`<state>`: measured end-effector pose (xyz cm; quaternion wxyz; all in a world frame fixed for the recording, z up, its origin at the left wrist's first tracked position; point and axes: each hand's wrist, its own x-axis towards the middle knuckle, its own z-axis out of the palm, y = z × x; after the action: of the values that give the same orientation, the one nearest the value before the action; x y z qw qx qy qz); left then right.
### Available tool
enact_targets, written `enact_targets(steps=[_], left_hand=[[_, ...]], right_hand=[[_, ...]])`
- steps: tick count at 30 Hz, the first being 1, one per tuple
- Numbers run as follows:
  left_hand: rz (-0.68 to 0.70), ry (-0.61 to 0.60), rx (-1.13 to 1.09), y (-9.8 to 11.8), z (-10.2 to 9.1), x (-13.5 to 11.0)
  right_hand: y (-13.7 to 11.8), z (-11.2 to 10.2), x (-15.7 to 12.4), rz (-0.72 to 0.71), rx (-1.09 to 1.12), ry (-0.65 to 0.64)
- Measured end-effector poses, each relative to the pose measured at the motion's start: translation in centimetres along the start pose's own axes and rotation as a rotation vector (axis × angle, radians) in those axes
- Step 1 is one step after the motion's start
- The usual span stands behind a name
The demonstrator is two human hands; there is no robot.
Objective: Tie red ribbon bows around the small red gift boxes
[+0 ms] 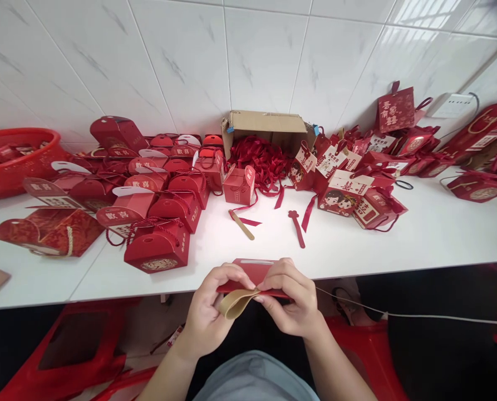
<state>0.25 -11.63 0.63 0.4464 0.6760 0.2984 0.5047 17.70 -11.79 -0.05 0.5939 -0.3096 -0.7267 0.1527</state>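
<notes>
At the table's front edge, both of my hands are closed on a red paper box (pixel 254 271). A tan strip (pixel 235 305), bent into a loop, sticks out from it towards me. My left hand (pixel 215 312) grips the box's left side and the strip, fingertips meeting near the middle. Thumb and fingers of my right hand (pixel 292 301) pinch where the strip's ends meet the box. The fingers hide much of the box. Beyond my hands lie a loose gold strip (pixel 241 225) and a dark red strip with a flower-shaped end (pixel 296 228).
Rows of red gift boxes (pixel 156 245) fill the table's left side, beside a red basin (pixel 23 161). An open cardboard box (pixel 269 120) holds dark red ribbons (pixel 259 161). More decorated boxes (pixel 342 192) crowd the right. A white cable (pixel 440 317) runs below the table edge.
</notes>
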Motion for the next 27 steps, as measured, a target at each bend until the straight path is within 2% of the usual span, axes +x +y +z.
enact_targets(steps=[4,12,17,22,27], left_hand=[[-0.031,0.036,0.035,-0.3,0.0,-0.3],[0.056,0.093,0.182,-1.0,0.2,0.3],[0.033,0.079,0.125,-0.5,0.5,1.0],[-0.054,0.041,0.076,-0.2,0.4,1.4],[-0.044,0.124,0.081,-0.2,0.6,1.4]], right_hand=[[0.0,0.2,0.1,0.000,0.001,0.032],[-0.1,0.6,0.4,0.048,0.008,0.087],[0.1,0.5,0.4,0.122,0.036,0.114],[0.5,0.5,0.7,0.173,0.052,0.132],[0.4,0.7,0.8,0.146,0.066,0.118]])
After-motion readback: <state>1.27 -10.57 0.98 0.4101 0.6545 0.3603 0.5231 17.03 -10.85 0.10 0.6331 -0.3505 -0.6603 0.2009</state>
